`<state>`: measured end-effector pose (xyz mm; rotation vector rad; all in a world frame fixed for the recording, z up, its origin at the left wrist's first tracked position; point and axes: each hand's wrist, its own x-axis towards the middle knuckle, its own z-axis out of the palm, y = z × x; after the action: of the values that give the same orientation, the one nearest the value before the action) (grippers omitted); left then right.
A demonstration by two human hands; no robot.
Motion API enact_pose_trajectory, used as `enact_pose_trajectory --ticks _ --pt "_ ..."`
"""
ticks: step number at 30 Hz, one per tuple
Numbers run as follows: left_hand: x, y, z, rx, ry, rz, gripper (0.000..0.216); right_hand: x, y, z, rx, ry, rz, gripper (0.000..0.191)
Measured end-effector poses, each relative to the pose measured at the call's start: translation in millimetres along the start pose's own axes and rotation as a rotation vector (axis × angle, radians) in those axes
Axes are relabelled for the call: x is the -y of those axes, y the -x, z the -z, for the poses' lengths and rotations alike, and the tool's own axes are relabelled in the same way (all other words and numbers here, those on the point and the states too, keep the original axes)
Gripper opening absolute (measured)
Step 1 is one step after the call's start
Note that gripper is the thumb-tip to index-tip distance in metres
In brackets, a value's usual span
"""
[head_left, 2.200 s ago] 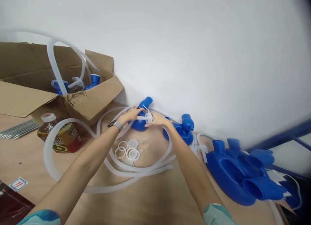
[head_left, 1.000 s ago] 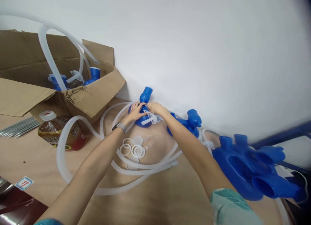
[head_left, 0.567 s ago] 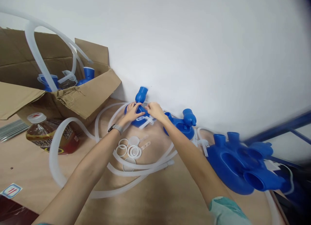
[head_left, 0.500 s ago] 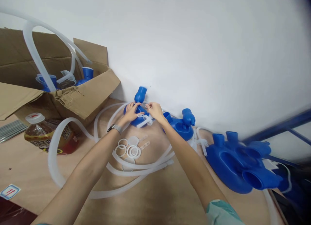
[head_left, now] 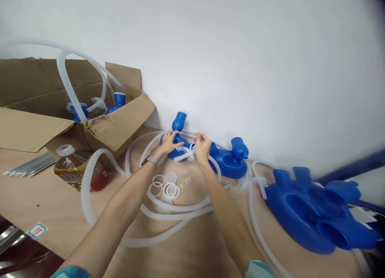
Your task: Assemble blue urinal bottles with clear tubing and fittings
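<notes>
A blue plastic urinal bottle (head_left: 179, 153) lies on the table by the wall. My left hand (head_left: 171, 142) is closed around its body, thumb stretched along the near side. On the right end of this bottle, a white ring (head_left: 193, 147) shows at the neck. A translucent cap with a strap (head_left: 185, 153) hangs in front. Close beside the ring, my right hand (head_left: 202, 145) has its fingers pinched together; what they hold is hidden. Another blue urinal bottle (head_left: 230, 164) lies just to the right. A blue bottle neck (head_left: 179, 121) rises behind my left hand.
White rings and discs (head_left: 171, 190) lie between my forearms, among translucent hoses (head_left: 177, 216). At left stand an open cardboard box (head_left: 120, 117) with bottles and hoses, a drink bottle (head_left: 80, 170) and metal rods (head_left: 33, 165). More large blue bottles (head_left: 300, 210) lie at right.
The view has shifted, so most things appear further right and slightly lower. My right hand has drawn a little away from my left, and the white ring at the neck now shows.
</notes>
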<state>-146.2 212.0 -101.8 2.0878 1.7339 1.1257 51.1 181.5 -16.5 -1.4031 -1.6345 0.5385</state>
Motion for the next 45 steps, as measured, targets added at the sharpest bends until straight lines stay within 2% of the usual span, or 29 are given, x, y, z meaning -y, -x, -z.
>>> enact_pose_trajectory --ticks 2,3,7,8,10,12,16,17,19,21,22,23,25,27,29,34,39,45 --pt "-0.5 -0.7 -1.1 -0.007 -0.005 0.012 0.055 -0.8 2.7 20.0 -0.061 -0.047 0.027 0.059" --pt "-0.8 -0.9 -1.6 -0.011 -0.006 0.017 0.057 -2.5 5.5 30.9 -0.038 -0.073 0.064 0.055" --pt "-2.0 -1.0 -2.9 -0.02 0.001 0.031 0.059 -14.5 30.9 61.9 0.345 -0.063 0.237 0.032" --pt "-2.2 -1.0 -2.9 -0.02 0.004 0.033 0.059 -17.2 39.4 65.4 0.393 -0.029 0.267 0.031" --pt "-2.0 -1.1 -2.8 -0.021 0.01 0.035 0.06 -20.1 55.2 70.7 0.384 0.04 0.325 0.031" --pt "-1.5 -1.5 -2.6 -0.023 0.014 0.037 0.063 -19.7 66.8 78.7 0.318 0.078 0.352 0.032" --pt "-0.7 -2.6 -1.9 -0.024 0.013 0.042 0.065 -16.4 79.2 105.8 0.198 -0.083 0.255 0.037" --pt "-0.9 -2.7 -1.7 -0.025 0.012 0.042 0.065 -16.9 82.0 111.4 0.233 -0.142 0.235 0.038" --pt "-1.6 -2.6 -1.2 -0.028 0.012 0.041 0.065 -20.7 88.1 115.2 0.439 -0.183 0.233 0.038" --pt "-2.6 -2.3 -0.8 -0.033 0.013 0.041 0.065 -27.3 93.3 107.0 0.694 -0.08 0.255 0.037" --pt "-3.2 -2.1 -0.7 -0.036 0.014 0.041 0.065 -31.1 94.6 99.0 0.751 0.013 0.262 0.037" --pt "-3.6 -2.0 -0.8 -0.039 0.015 0.042 0.064 -34.7 94.5 89.1 0.74 0.112 0.264 0.037" --pt "-4.2 -1.9 -1.3 -0.047 0.017 0.045 0.063 -40.2 89.5 67.0 0.539 0.263 0.253 0.041" --pt "-4.3 -2.1 -2.1 -0.054 0.017 0.047 0.063 -42.5 78.7 46.7 0.36 0.316 0.254 0.045" --pt "-3.8 -2.4 -3.0 -0.063 0.017 0.05 0.063 -42.3 64.2 31.5 0.298 0.319 0.285 0.042" --pt "-2.0 -2.4 -4.7 -0.072 0.015 0.052 0.062 -42.2 30.4 15.6 0.275 0.304 0.385 0.024" --pt "0.1 -2.5 -6.3 -0.066 0.018 0.048 0.063 -45.3 13.7 14.0 0.342 0.28 0.425 0.025" --pt "0.6 -2.2 -7.0 -0.067 0.035 0.049 0.064 -42.3 9.9 13.9 0.397 0.289 0.414 0.025"
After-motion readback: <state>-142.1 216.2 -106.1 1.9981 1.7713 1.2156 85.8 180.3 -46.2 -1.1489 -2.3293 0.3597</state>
